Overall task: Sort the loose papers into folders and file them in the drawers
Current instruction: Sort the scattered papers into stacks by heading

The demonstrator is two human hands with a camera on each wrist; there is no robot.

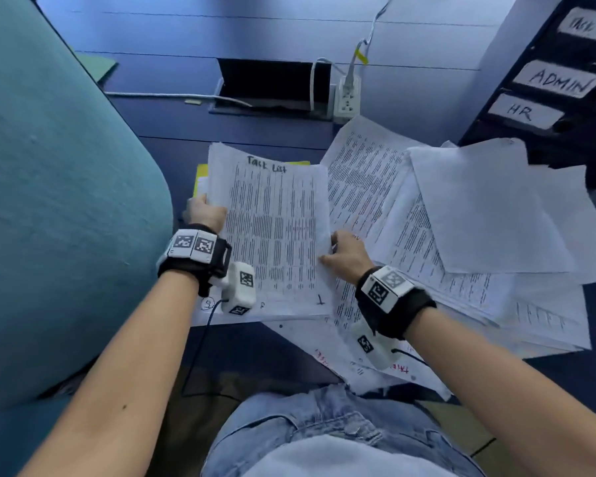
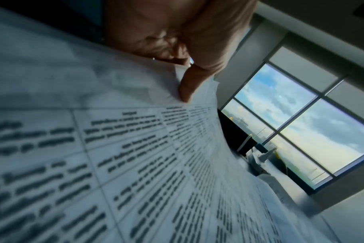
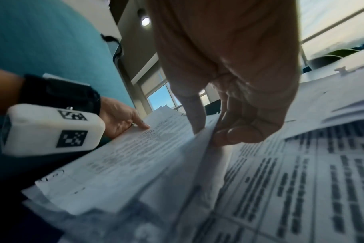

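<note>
A stack of printed sheets headed "Task List" [image 1: 272, 228] is held over the dark desk. My left hand [image 1: 205, 211] grips its left edge, the thumb [image 2: 187, 87] pressing on top of the stack [image 2: 135, 164]. On the right edge, my right hand [image 1: 344, 251] pinches the stack [image 3: 135, 148] between thumb [image 3: 197, 115] and curled fingers [image 3: 239, 131]. A yellow folder [image 1: 200, 175] peeks out from under the stack at the top left. A black drawer unit [image 1: 547, 87] at the right carries the labels "Task List", "ADMIN" and "HR".
Loose printed and blank papers [image 1: 461, 218] spread over the right of the desk and over its front edge. A teal chair back [image 1: 49, 201] stands close on the left. A power strip [image 1: 348, 98] and an open cable box [image 1: 272, 84] sit behind the papers.
</note>
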